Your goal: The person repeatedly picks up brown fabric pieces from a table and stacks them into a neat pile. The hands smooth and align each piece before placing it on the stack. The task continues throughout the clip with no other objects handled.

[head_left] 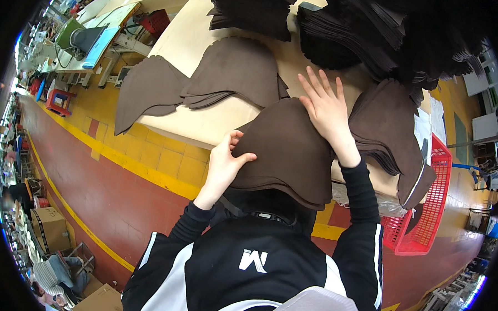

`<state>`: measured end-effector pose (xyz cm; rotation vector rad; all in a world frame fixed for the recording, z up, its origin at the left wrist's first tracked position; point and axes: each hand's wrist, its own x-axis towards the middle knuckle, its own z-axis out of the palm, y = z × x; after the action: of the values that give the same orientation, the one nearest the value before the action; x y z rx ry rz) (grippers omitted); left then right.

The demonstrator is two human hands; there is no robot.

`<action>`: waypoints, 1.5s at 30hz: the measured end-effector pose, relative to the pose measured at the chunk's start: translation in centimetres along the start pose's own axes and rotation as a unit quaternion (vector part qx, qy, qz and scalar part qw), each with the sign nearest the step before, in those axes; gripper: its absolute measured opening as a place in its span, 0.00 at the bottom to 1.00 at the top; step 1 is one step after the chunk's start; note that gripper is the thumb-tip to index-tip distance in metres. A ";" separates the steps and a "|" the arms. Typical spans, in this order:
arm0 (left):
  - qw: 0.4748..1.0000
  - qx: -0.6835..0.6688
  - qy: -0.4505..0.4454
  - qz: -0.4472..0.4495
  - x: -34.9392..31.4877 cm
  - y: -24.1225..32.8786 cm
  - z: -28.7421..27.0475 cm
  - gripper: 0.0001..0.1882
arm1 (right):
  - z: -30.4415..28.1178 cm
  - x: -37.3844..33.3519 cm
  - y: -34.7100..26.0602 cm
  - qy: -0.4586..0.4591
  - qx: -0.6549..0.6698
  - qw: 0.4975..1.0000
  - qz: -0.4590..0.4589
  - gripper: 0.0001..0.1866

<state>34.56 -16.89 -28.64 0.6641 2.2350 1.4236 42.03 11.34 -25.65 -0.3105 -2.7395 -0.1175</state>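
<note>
A small stack of dark brown cut fabric pieces (285, 149), each with a rounded top, lies in front of me at the table's near edge. Its lower edges fan out in several layers toward my body. My left hand (223, 163) grips the left edge of this stack, thumb on top and fingers curled at the side. Flat on the upper right of the stack rests my right hand (324, 106), fingers spread and pointing away from me.
More brown pieces (236, 71) lie beyond on the cream table (178, 122), some overhanging its left edge. Another pile (386, 125) sits at right, above a red plastic basket (442, 186). Tall dark stacks (354, 38) stand at the back. A sewing station (87, 40) is at far left.
</note>
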 end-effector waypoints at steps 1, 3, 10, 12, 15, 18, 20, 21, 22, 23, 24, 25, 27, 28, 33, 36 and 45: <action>1.000 -0.003 0.002 0.002 0.5 0.0 -0.3 0.29 | -0.3 -0.7 -0.5 -0.026 0.012 1.000 -0.011 0.29; 1.000 -0.017 -0.003 -0.001 1.1 -0.5 -0.7 0.28 | -1.1 -3.8 -2.6 -0.085 0.041 0.995 -0.031 0.33; 0.979 -0.183 -0.051 -0.067 2.7 -2.2 -1.0 0.20 | -6.2 -12.2 -9.6 -0.250 0.317 0.898 -0.174 0.37; 0.980 -0.184 -0.047 -0.054 3.0 -2.9 -1.2 0.17 | -7.1 -11.0 -9.0 -0.307 0.447 0.826 -0.152 0.37; 0.986 -0.161 -0.027 -0.038 2.7 -2.0 -1.2 0.15 | -5.8 -7.6 -5.8 -0.173 0.317 0.927 -0.100 0.37; 0.988 -0.142 -0.019 -0.058 2.7 -1.8 -0.9 0.15 | -2.6 -4.2 -3.8 -0.062 0.164 0.985 0.007 0.38; 0.988 -0.143 -0.023 -0.054 3.2 -3.7 -0.5 0.15 | -0.8 -3.7 -5.2 -0.067 0.104 0.992 -0.012 0.43; 0.981 -0.177 -0.030 -0.079 3.2 -3.3 -0.5 0.15 | -0.6 -3.8 -6.2 -0.067 0.134 0.988 -0.031 0.47; 0.972 -0.209 -0.037 -0.103 3.2 -2.6 -0.6 0.15 | -0.4 -4.4 -7.4 -0.079 0.153 0.984 -0.050 0.50; 0.961 -0.241 -0.044 -0.128 3.0 -2.4 -0.8 0.15 | -0.6 -4.9 -8.5 -0.098 0.182 0.976 -0.072 0.52; 0.961 -0.242 -0.048 -0.121 3.0 -2.8 -0.8 0.14 | -1.2 -5.4 -9.5 -0.124 0.205 0.965 -0.105 0.52; 0.962 -0.244 -0.052 -0.113 3.1 -3.6 -0.8 0.14 | -1.7 -6.1 -10.4 -0.149 0.228 0.953 -0.136 0.52; 0.960 -0.254 -0.064 -0.101 3.3 -4.0 -0.9 0.14 | -2.5 -7.5 -12.1 -0.206 0.282 0.913 -0.211 0.52; 0.958 -0.262 -0.071 -0.097 3.3 -4.0 -0.9 0.14 | -2.5 -8.4 -12.5 -0.214 0.332 0.886 -0.243 0.51; 0.957 -0.268 -0.058 -0.098 3.1 -4.2 -0.7 0.12 | -4.3 -4.4 -8.0 -0.188 0.360 0.896 -0.177 0.44; 0.965 -0.236 -0.064 -0.095 3.2 -4.1 -0.9 0.14 | -2.4 -3.0 -4.6 -0.062 0.157 0.985 -0.048 0.43; 0.972 -0.214 -0.065 -0.070 3.1 -4.0 -1.3 0.14 | -4.4 -10.8 -11.8 -0.230 0.316 0.889 -0.237 0.46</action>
<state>30.62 -17.44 -32.09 0.4306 1.7553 1.6624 50.65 -2.87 -26.15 0.5880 -3.0431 0.8060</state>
